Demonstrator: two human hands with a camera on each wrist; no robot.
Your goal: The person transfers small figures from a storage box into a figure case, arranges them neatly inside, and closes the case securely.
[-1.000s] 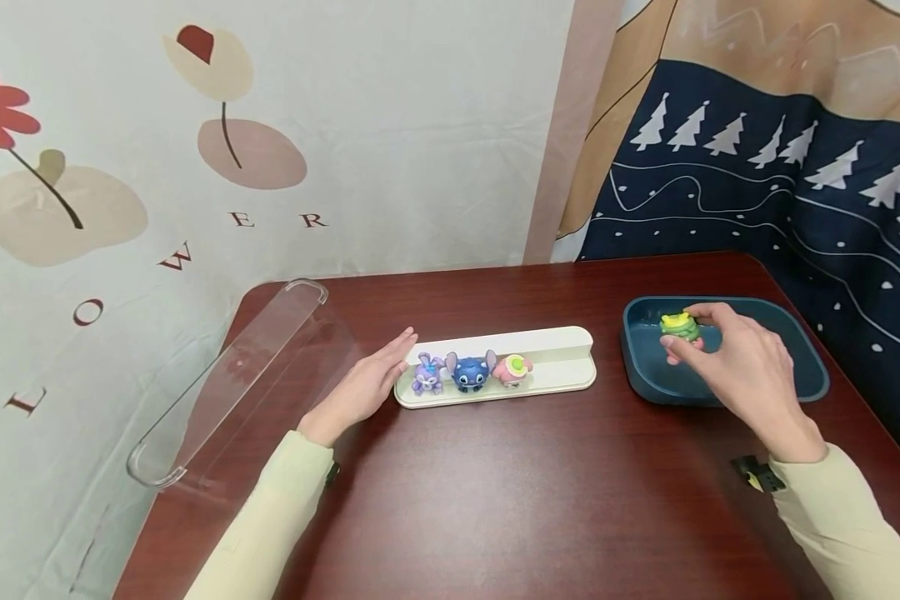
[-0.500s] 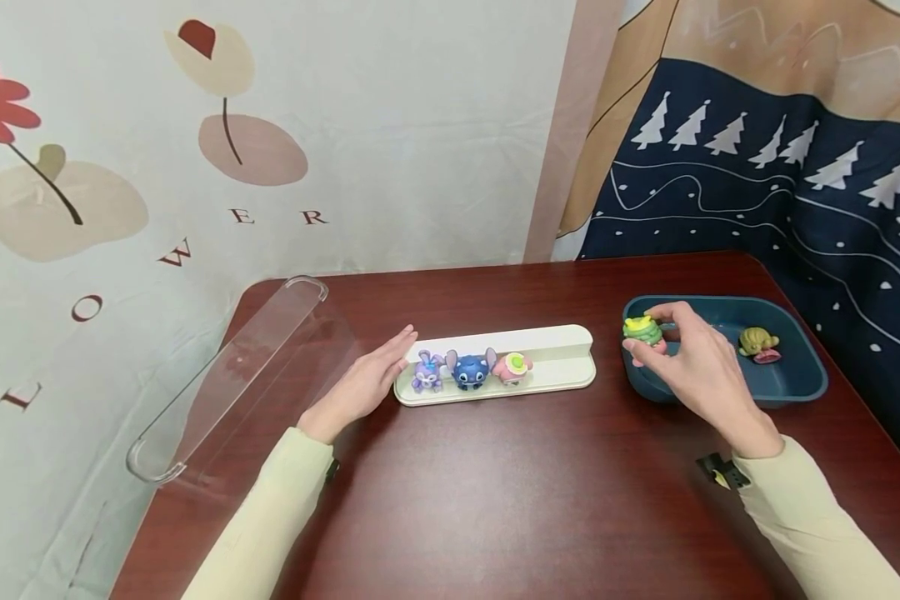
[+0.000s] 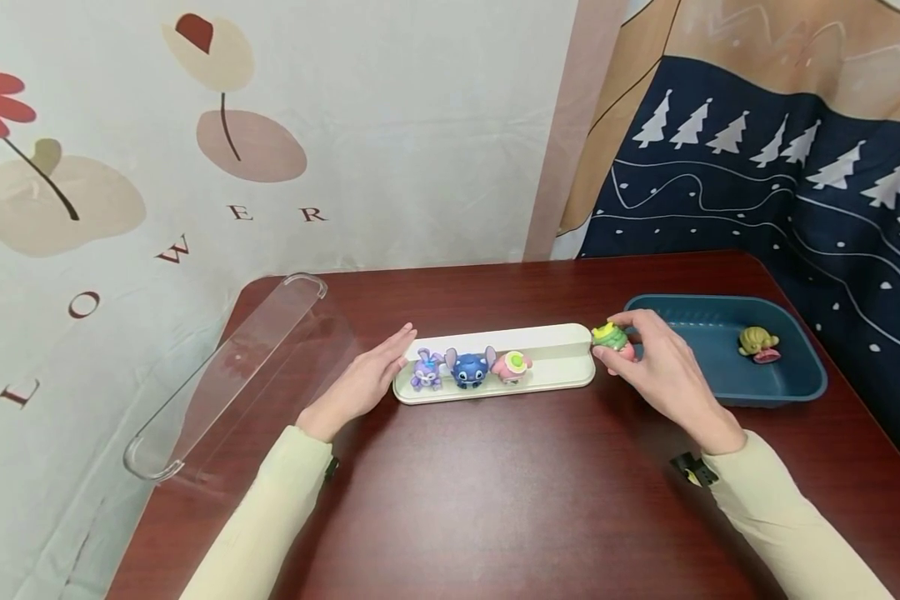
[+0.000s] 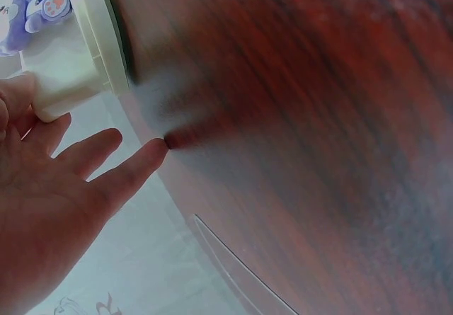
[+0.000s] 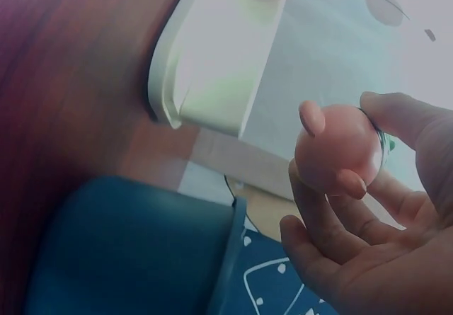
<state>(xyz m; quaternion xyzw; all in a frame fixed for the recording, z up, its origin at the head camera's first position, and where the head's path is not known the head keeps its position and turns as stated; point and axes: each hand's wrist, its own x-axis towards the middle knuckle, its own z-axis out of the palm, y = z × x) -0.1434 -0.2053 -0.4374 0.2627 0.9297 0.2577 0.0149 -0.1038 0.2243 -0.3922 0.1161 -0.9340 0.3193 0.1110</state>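
Note:
My right hand (image 3: 666,365) pinches a small figurine (image 3: 611,337) with a green-and-yellow top and a pink body, just off the right end of a cream display base (image 3: 558,373). Its round pink underside and two stubby feet show in the right wrist view, where the same figurine (image 5: 336,149) sits between thumb and fingers. On the base stand a purple rabbit-eared figurine (image 3: 426,371), a blue big-eared figurine (image 3: 468,369) and a pink figurine (image 3: 510,367) with a green-and-white patch. My left hand (image 3: 360,383), fingers fairly straight, touches the base's left end.
A dark blue tray (image 3: 720,392) lies at the right, with an olive-and-pink figurine (image 3: 757,343) inside. A clear plastic cover (image 3: 232,367) leans at the table's left edge. Printed cloth (image 3: 420,167) hangs behind the brown table (image 3: 495,492).
My right hand has carried the green-and-pink figurine left, out from over the blue tray to near the base's right end. The olive figurine in the tray came into view. My left hand stays put.

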